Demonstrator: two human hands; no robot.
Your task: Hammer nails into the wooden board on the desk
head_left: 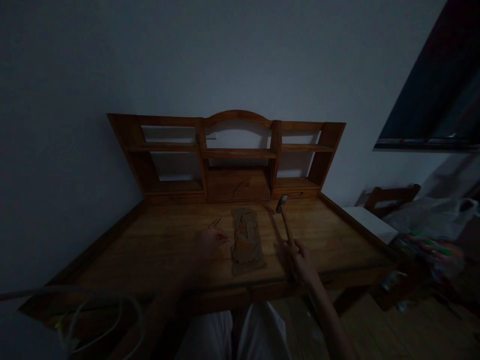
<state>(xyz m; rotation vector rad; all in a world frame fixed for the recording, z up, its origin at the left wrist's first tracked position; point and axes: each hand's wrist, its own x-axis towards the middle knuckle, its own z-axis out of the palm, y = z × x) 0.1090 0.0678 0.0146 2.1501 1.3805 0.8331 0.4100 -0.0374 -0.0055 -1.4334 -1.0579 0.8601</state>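
Note:
My right hand (300,262) is closed around the wooden handle of a hammer (285,220), its metal head raised above the desk near the shelf unit. My left hand (210,242) rests on the desk with its fingers pinched on a small thin metal piece, likely a nail (227,241), just left of a flat patterned board (245,241) lying in the middle of the wooden desk (157,250). A thin stick-like item (215,223) lies beyond my left hand. The room is dim and fine detail is hard to see.
A wooden shelf unit (236,155) stands at the desk's back against a plain wall. White cables (97,320) loop at the lower left. A chair (390,195), plastic bags (431,215) and clutter sit to the right. A dark window (438,90) is at the upper right.

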